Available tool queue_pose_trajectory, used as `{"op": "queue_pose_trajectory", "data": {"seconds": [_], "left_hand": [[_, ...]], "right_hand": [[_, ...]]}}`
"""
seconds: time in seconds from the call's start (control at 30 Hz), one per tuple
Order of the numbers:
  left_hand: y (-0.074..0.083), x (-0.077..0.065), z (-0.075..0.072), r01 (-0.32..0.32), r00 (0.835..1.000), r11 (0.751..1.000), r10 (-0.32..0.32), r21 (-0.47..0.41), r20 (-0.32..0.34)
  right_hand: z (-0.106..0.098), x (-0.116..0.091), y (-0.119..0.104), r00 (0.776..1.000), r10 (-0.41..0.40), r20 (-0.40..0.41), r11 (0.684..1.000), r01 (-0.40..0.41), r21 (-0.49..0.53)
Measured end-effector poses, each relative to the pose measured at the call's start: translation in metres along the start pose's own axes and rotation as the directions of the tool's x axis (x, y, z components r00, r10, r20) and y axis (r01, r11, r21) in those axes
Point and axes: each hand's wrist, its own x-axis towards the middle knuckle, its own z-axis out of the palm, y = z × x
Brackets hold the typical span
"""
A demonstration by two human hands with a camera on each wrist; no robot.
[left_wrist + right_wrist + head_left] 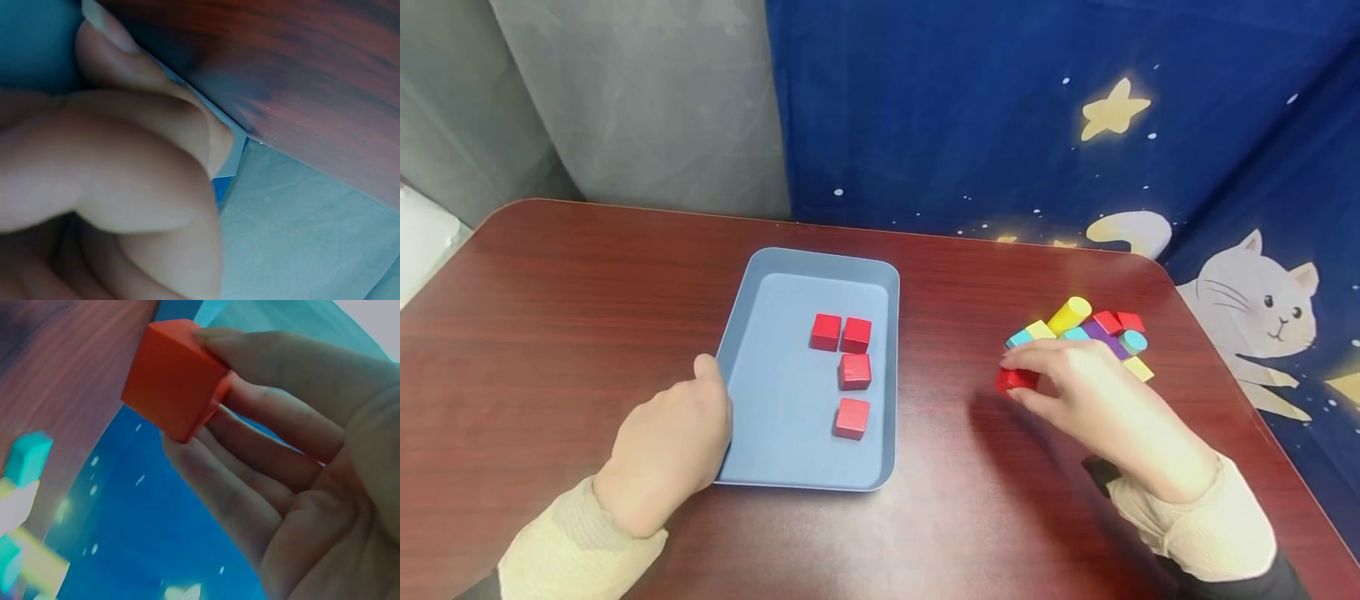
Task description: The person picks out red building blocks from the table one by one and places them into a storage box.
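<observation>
A blue-grey tray (790, 383) lies on the table with several red cubes (854, 372) toward its right side. My left hand (673, 437) grips the tray's left wall, thumb along the rim and fingers curled, as the left wrist view also shows. To the right of the tray, my right hand (1090, 400) pinches a red block (172, 378) between thumb and fingertips. Just beyond that hand sits a cluster of coloured blocks, among them a yellow cylinder (1070, 315), a purple block (1105, 337) and more red blocks (1130, 322). The hand partly hides this cluster.
The dark red wooden table (587, 333) reaches back to a grey curtain (647, 100) and a blue curtain (940, 108) with stars and a cat. A white object (426, 237) stands beyond the table's left edge.
</observation>
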Motion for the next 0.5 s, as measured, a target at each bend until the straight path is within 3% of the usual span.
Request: {"op": "queue_pose_trajectory", "data": {"seconds": [0.17,0.5], "left_hand": [[-0.001,-0.001,0.002,-0.022,0.999,1.0,0.023,0.013,-0.042],[-0.002,-0.003,0.004,-0.038,0.996,0.999,0.041,0.028,-0.076]], "right_hand": [[0.002,0.022,-0.021,0.998,-0.035,0.049,0.995,0.031,0.093],[0.004,0.054,-0.052,0.993,-0.085,0.081,0.986,0.072,0.148]]}}
